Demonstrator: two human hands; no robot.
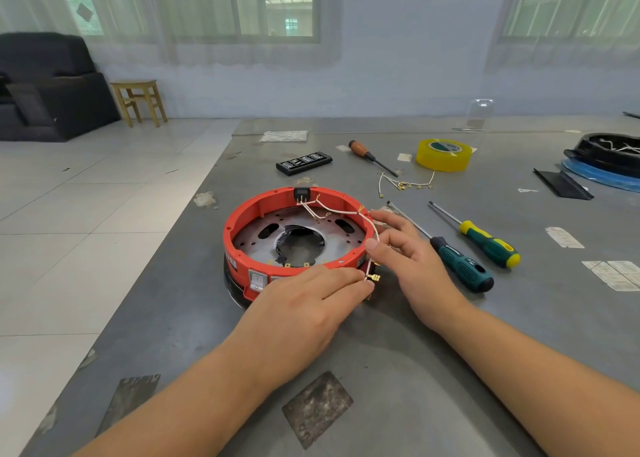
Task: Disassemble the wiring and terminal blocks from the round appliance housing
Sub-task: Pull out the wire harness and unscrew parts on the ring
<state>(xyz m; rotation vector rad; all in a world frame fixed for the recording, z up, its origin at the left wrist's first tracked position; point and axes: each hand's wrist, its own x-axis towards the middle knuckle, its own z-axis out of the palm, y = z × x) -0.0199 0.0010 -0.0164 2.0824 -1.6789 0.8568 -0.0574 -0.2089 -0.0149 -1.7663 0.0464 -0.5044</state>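
Note:
A round red housing with a grey metal plate inside lies on the grey table. A black terminal block sits on its far rim, and white wires run from it across to the near right rim. My left hand rests on the near right side of the housing, its fingertips pinching a brass spade connector at the wire's end. My right hand is beside the right rim, thumb and fingers holding the same wire just above the connector.
Two screwdrivers, dark teal and green-yellow, lie right of my right hand. A loose wire bundle, an orange-handled screwdriver, a bit case and yellow tape lie farther back. A black-and-blue part sits far right.

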